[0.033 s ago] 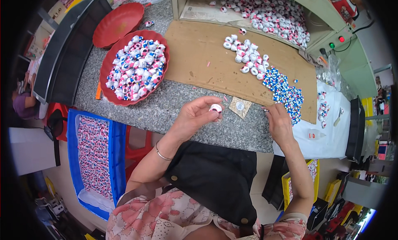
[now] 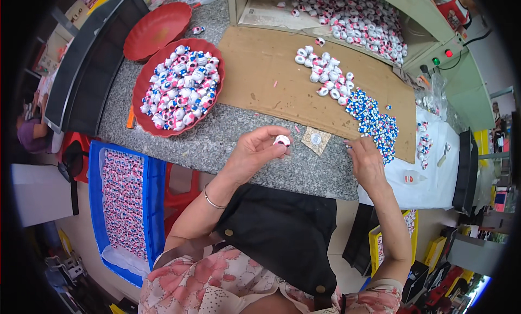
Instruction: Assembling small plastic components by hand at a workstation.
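My left hand (image 2: 254, 154) pinches a small white figurine head (image 2: 281, 141) with a dark, pinkish opening, above the grey speckled worktop (image 2: 233, 118). My right hand (image 2: 366, 156) is closed at the fingertips, beside a heap of small blue-and-white pieces (image 2: 374, 118); a tiny thing shows at its fingertips, too small to name. Between the hands lies a square glittery pad (image 2: 316, 141) with a pale round spot. Larger white-and-pink heads (image 2: 327, 75) are grouped behind the blue pieces on a flat cardboard sheet (image 2: 255, 70).
A red scalloped bowl (image 2: 142, 110) full of white, pink and blue figurines stands left, an emptier red bowl (image 2: 154, 32) behind it. A cabinet (image 2: 442, 78) holds more heads at the back. A small bottle (image 2: 413, 176) lies right; a blue crate (image 2: 154, 205) sits lower left.
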Tool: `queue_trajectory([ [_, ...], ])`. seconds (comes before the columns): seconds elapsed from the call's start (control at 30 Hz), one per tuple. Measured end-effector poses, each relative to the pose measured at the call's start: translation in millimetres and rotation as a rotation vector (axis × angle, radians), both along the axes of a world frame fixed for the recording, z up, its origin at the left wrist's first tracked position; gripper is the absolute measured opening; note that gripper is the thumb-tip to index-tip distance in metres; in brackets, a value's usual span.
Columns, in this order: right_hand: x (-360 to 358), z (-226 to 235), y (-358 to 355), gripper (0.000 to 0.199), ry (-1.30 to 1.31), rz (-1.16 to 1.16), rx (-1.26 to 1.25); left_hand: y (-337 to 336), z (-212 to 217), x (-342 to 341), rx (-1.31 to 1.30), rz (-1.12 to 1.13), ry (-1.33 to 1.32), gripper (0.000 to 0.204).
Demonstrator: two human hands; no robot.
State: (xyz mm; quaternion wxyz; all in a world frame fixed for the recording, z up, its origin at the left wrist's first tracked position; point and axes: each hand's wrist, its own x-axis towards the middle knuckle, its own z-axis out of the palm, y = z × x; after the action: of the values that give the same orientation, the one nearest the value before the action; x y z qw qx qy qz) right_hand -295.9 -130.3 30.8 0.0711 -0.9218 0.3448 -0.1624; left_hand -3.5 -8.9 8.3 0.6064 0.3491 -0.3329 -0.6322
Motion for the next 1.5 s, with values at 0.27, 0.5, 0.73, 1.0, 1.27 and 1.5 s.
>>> queue_trajectory([
  [0.27, 17, 10, -1, 0.017, 0.017, 0.034, 0.111, 6, 2, 3, 0.078, 0.022, -0.027, 0.030],
  [0.5, 61, 22, 4, 0.016, 0.003, 0.201, 0.101, 6, 8, 7, 0.087, 0.050, -0.091, 0.032],
  [0.73, 76, 26, -9, 0.016, 0.172, 0.330, 0.044, 2, 8, 13, 0.070, 0.070, -0.169, 0.032],
  [1.0, 73, 26, 4, 0.015, -0.146, 0.202, 0.091, -10, -10, -17, -0.099, 0.212, -0.464, 0.031],
  [1.27, 71, 25, 37, 0.013, -0.639, -0.220, 1.111, -14, -6, -43, -0.334, 0.293, -0.738, 0.034],
  [1.5, 62, 33, 39, 0.013, -0.484, 0.134, 0.588, -16, -1, -30, -0.175, -0.171, -0.326, 0.026],
])
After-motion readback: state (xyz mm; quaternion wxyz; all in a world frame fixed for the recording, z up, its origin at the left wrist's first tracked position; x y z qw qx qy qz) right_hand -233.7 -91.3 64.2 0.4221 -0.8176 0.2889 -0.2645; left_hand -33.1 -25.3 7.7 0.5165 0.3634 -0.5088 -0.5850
